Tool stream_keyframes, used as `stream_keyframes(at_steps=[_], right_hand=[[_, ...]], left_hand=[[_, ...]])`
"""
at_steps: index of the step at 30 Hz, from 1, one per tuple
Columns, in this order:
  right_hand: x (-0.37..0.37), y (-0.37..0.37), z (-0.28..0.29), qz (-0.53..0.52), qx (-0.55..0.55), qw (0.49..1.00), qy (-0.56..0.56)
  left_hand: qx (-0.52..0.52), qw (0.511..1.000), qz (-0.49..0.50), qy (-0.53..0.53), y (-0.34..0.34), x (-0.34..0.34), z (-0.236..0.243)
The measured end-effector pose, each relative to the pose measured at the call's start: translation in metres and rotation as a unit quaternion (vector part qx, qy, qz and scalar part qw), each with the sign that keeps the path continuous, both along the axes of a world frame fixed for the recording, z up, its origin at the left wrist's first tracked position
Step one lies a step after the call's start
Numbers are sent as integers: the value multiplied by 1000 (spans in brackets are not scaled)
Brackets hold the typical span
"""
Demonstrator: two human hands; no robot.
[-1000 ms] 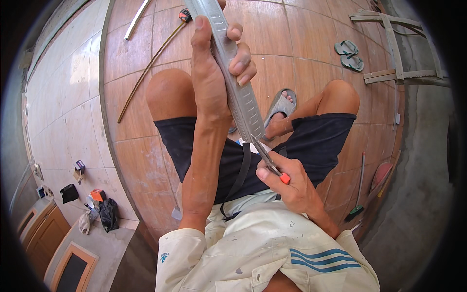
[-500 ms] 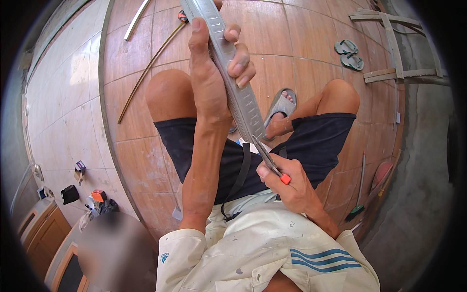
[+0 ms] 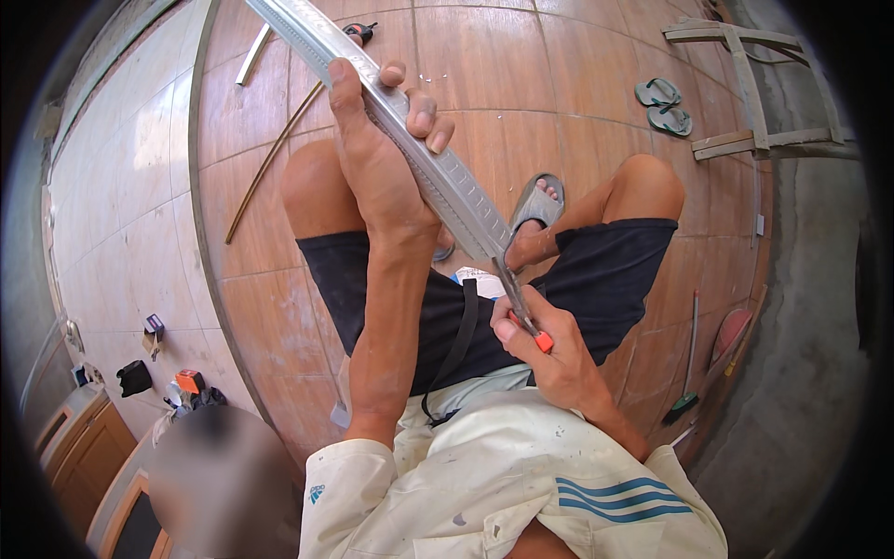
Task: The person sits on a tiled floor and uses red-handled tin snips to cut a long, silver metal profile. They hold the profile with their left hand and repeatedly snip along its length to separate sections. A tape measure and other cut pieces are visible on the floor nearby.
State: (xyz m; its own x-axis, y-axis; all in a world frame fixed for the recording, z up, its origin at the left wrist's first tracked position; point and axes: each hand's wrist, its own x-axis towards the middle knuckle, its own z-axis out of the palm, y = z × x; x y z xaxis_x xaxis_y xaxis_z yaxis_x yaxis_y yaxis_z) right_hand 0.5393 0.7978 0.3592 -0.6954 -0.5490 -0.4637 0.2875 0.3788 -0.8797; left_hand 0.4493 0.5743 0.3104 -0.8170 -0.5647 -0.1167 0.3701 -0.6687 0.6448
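A long grey metal channel (image 3: 470,205) with a ribbed, dimpled face slants from the upper left down to between my knees. Around its middle my left hand (image 3: 386,186) is closed, thumb on the left edge and fingers over the right. My right hand (image 3: 559,340) grips a pair of metal snips (image 3: 514,289) with red-orange handle ends. The blades of the snips meet the channel's near end. Whether they have bitten into the metal cannot be made out. Part of the handles is hidden inside my right fist.
A tape measure (image 3: 355,35) lies ahead with its yellow blade (image 3: 277,149) drawn out, near a white strip (image 3: 253,58). Flip-flops (image 3: 663,104) and a wooden frame (image 3: 751,88) stand at the far right. A broom (image 3: 684,402) leans at right; boxes (image 3: 189,381) sit lower left.
The channel's far end has swung to the left, and my left hand has shifted left with it. My right hand and the snips stay almost in place at the near end.
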Motion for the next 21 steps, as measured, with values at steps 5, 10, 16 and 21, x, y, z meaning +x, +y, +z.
stream_keyframes(at_steps=[5,10,16,21], right_hand=[[-9,-4,8,-15,24,1000,-4],[-12,-3,9,-26,39,999,-14],[-13,-5,4,-39,45,998,6],[-16,-7,5,-35,62,997,6]], left_hand=[[-29,998,35,-46,3,1,6],[-9,997,41,-60,2,2,0],[-38,994,69,-79,6,3,5],[-63,990,92,-89,8,2,4]])
